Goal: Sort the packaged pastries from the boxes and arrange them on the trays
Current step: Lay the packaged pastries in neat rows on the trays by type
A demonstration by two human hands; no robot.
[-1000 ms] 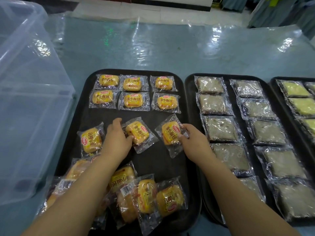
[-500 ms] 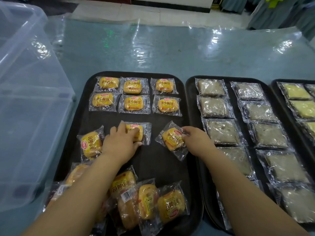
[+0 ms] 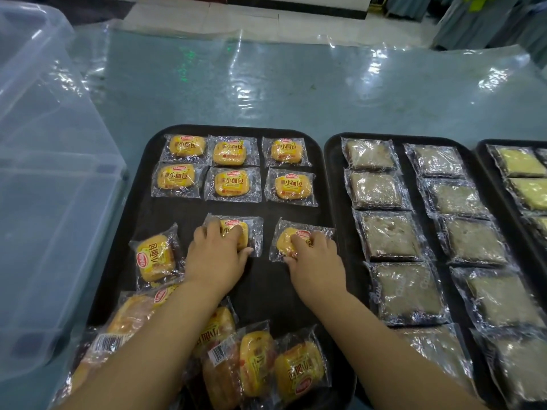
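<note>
Left hand (image 3: 216, 255) down on the black tray (image 3: 139, 208), fingers curled over a yellow bun packet (image 3: 250, 232), thumb hooked at its near corner. Right hand (image 3: 315, 261), at 3 o'clock of it, grips a second bun packet (image 3: 284, 241) the same way. Both packets lie flat on the tray. At 12 o'clock, six arranged packets (image 3: 233, 184) sit in two rows. At 9 o'clock of my left hand lies a sideways packet (image 3: 155, 257), and at 6 o'clock a loose heap (image 3: 266, 365). Grey pastries (image 3: 390, 235) fill the next tray (image 3: 333, 179) at 3 o'clock.
</note>
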